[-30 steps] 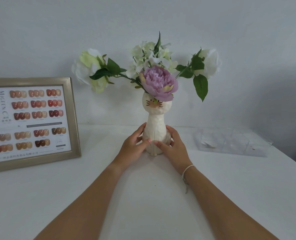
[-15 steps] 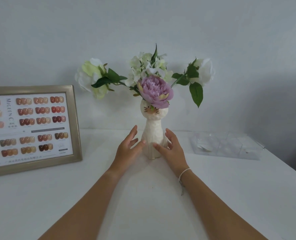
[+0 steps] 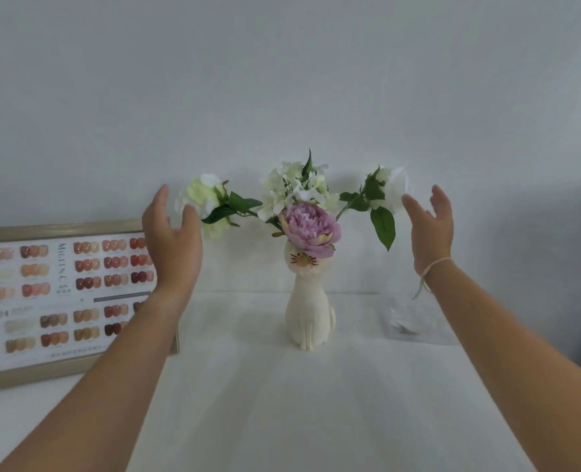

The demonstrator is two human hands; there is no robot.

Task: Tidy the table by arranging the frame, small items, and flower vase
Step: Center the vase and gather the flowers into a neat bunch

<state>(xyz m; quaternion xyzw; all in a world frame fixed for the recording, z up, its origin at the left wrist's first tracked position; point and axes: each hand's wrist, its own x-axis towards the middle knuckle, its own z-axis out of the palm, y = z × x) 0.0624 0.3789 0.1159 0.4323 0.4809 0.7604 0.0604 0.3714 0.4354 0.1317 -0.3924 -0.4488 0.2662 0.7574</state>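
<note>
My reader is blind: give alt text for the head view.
Two open hands, left and right, flank the flowers in a cat-shaped vase on a white table. A frame leans at left.

Both arms stretched forward and raised, palms turned inward toward each other. Left hand (image 3: 171, 243) spread loose, fingers pointing up, thumb apart, gripping nothing. Right hand (image 3: 430, 229) likewise spread and empty, fingers up, a thin pale string bracelet (image 3: 433, 267) looped at its wrist.
</note>
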